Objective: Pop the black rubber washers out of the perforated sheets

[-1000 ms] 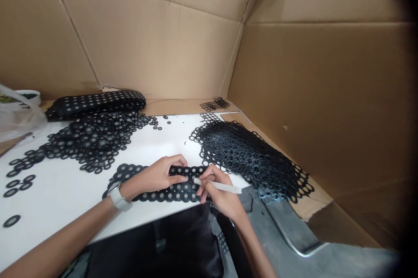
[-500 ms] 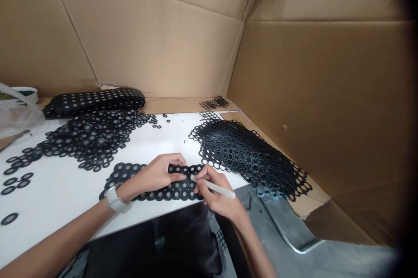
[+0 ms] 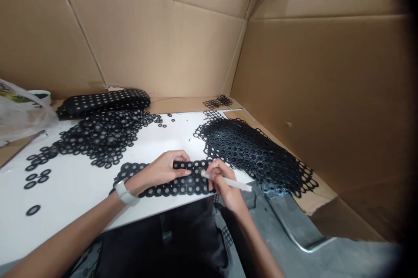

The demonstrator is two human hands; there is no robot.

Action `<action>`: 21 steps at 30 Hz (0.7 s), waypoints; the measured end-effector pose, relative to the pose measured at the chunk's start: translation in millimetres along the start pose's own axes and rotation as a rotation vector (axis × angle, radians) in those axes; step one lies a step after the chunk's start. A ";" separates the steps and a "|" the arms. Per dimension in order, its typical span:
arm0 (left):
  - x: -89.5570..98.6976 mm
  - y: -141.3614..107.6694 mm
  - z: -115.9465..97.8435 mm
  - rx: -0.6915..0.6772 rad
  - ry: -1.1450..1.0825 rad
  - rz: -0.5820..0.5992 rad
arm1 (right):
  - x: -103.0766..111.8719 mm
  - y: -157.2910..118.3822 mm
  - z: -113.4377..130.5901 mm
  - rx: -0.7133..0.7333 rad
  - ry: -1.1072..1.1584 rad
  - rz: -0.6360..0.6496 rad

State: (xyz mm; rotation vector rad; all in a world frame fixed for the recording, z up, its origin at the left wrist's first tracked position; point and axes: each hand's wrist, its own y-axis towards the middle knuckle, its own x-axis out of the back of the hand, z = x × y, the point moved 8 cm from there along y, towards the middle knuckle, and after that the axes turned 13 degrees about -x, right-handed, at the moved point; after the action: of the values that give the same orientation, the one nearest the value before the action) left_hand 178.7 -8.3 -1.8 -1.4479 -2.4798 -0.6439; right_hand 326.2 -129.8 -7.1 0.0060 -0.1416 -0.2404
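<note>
A black strip of joined ring-edged discs with pale centres (image 3: 178, 187) lies near the front edge of the white board. Across it reaches my left hand (image 3: 166, 168), thumb pressed on the top and fingers curled at its far edge, gripping it. My right hand (image 3: 225, 184) is closed around a slim white pen-like stick (image 3: 240, 185), whose blunt end sticks out to the right. The other end points at the strip's right part, close to my left thumb. My right fingers partly hide the strip's right end.
Loose black discs (image 3: 101, 134) are heaped at left, with a folded dotted black sheet (image 3: 107, 99) behind. Stacked ring-mesh sheets (image 3: 254, 152) overhang the board's right side. A clear plastic bag (image 3: 24, 115) sits far left. Cardboard walls (image 3: 156, 38) enclose the back and right.
The whole view has shifted slightly, so things sit further right. My right hand and the white stick have drawn a little away from my left thumb. My left hand keeps its grip.
</note>
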 end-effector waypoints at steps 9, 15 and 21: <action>-0.5 -0.7 -6.3 0.002 -0.063 0.039 | 0.6 0.8 0.0 0.101 -0.101 -0.089; -10.1 -3.0 -5.6 0.005 -0.163 0.075 | -20.9 -6.7 13.6 0.331 -0.537 -0.215; -11.9 -5.2 -11.3 0.023 -0.267 0.126 | -33.9 -1.0 6.6 0.279 -0.718 -0.295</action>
State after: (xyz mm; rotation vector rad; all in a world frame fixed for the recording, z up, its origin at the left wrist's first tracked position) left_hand 179.6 -25.0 2.2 -1.7667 -2.5489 -0.4206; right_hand 292.4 -122.7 -5.4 0.2204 -0.8925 -0.5098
